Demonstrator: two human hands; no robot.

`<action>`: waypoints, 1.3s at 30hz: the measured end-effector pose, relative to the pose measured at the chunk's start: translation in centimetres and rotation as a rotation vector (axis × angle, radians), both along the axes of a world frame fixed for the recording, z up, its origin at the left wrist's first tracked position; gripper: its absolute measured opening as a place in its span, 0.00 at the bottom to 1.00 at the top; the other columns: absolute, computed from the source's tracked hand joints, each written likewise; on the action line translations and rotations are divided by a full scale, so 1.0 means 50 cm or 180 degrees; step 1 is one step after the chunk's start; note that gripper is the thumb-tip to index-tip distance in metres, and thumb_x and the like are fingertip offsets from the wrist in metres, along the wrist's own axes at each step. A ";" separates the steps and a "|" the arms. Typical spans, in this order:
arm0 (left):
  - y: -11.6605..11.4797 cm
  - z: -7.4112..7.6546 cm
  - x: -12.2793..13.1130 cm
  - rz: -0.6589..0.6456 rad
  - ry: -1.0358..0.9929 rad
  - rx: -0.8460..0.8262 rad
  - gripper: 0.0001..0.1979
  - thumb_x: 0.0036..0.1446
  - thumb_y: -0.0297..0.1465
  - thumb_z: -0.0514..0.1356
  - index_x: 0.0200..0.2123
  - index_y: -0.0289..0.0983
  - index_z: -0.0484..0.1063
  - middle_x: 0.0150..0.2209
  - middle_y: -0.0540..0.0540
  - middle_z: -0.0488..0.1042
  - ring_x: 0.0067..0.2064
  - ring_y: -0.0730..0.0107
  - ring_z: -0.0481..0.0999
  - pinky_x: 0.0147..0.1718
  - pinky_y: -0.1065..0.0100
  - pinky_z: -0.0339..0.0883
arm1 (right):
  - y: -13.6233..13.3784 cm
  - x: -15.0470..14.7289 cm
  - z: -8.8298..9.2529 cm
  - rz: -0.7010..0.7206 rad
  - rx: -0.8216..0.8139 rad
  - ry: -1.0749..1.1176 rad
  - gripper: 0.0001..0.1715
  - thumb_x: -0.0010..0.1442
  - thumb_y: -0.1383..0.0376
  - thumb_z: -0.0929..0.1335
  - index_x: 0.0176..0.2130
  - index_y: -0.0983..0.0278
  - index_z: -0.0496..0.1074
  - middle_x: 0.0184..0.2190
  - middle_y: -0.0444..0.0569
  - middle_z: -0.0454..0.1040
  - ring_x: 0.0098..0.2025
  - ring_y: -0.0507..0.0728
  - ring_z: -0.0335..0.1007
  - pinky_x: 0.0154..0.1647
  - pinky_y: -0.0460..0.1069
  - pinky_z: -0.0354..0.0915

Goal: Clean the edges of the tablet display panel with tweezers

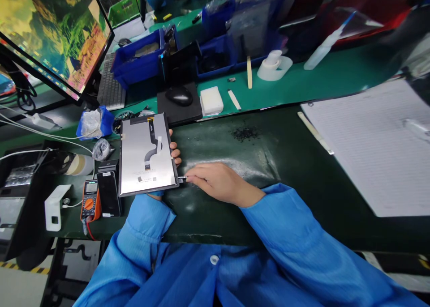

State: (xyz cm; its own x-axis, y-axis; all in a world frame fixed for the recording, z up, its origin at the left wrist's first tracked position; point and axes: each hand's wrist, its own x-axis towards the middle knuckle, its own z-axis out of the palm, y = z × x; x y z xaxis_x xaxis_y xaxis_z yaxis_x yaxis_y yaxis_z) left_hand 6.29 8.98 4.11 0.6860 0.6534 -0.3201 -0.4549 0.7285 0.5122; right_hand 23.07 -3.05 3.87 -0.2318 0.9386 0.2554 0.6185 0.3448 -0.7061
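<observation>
My left hand (175, 151) holds up a tablet display panel (136, 150) from beneath, its fingertips curling past the right edge. The panel's silvery back faces me, with a dark flex cable (152, 141) running down it. My right hand (218, 181) pinches a thin metal-tipped tool (182, 177), whose tip meets the panel's lower right edge. Most of the tool is hidden inside the fist, so its exact kind does not show. Just below the panel's left side lie a black phone (109, 193) and an orange multimeter (90, 202).
Dark crumbs (247, 133) are scattered on the green mat (215, 217). Behind stand a mouse (179, 95), a white pad (211, 100) and blue bins (137, 58). A lined paper sheet (379, 141) covers the right side, beside a pale stick (315, 132). A monitor (57, 34) stands at upper left.
</observation>
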 end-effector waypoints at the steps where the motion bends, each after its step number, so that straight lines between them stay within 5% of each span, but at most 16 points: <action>1: 0.000 0.000 0.000 -0.0019 0.0000 0.0009 0.21 0.66 0.38 0.46 0.57 0.41 0.67 0.34 0.45 0.67 0.30 0.75 0.67 0.26 0.72 0.67 | -0.001 -0.001 0.000 -0.0033 -0.0041 0.0101 0.11 0.67 0.61 0.66 0.42 0.61 0.77 0.33 0.46 0.80 0.34 0.55 0.76 0.35 0.47 0.65; 11: 0.001 -0.007 -0.004 -0.0066 -0.0134 0.0051 0.20 0.66 0.38 0.47 0.56 0.41 0.68 0.35 0.45 0.68 0.30 0.75 0.68 0.28 0.71 0.67 | 0.002 0.002 -0.002 0.0085 0.0004 -0.0052 0.16 0.70 0.60 0.62 0.43 0.60 0.78 0.35 0.46 0.80 0.36 0.55 0.76 0.36 0.47 0.65; 18: -0.001 -0.005 -0.005 -0.0110 -0.0300 0.0129 0.21 0.67 0.36 0.44 0.57 0.39 0.67 0.36 0.45 0.68 0.32 0.74 0.70 0.29 0.71 0.69 | 0.000 0.001 -0.002 -0.0004 -0.0051 0.0094 0.08 0.64 0.63 0.69 0.43 0.61 0.77 0.34 0.46 0.81 0.35 0.55 0.76 0.36 0.47 0.65; 25: 0.001 -0.009 -0.006 -0.0138 -0.0373 0.0116 0.22 0.67 0.36 0.43 0.59 0.41 0.65 0.37 0.46 0.68 0.32 0.74 0.70 0.29 0.70 0.69 | 0.003 0.008 -0.002 0.0123 -0.0085 -0.0194 0.15 0.70 0.60 0.63 0.44 0.60 0.78 0.34 0.46 0.81 0.35 0.55 0.76 0.35 0.48 0.64; 33: -0.004 0.000 -0.001 -0.0019 -0.0270 0.0111 0.23 0.66 0.36 0.43 0.60 0.40 0.64 0.36 0.44 0.68 0.31 0.74 0.69 0.28 0.70 0.69 | 0.002 0.007 -0.001 0.0130 -0.0148 0.0094 0.09 0.64 0.63 0.69 0.44 0.62 0.77 0.35 0.47 0.80 0.37 0.55 0.76 0.38 0.48 0.66; 39: -0.002 -0.005 0.000 0.0084 -0.0163 0.0026 0.24 0.66 0.40 0.44 0.61 0.40 0.64 0.35 0.43 0.68 0.30 0.74 0.68 0.26 0.70 0.67 | 0.003 0.011 -0.005 0.0137 -0.0068 -0.0206 0.16 0.70 0.60 0.62 0.43 0.61 0.78 0.34 0.48 0.80 0.36 0.56 0.75 0.36 0.49 0.64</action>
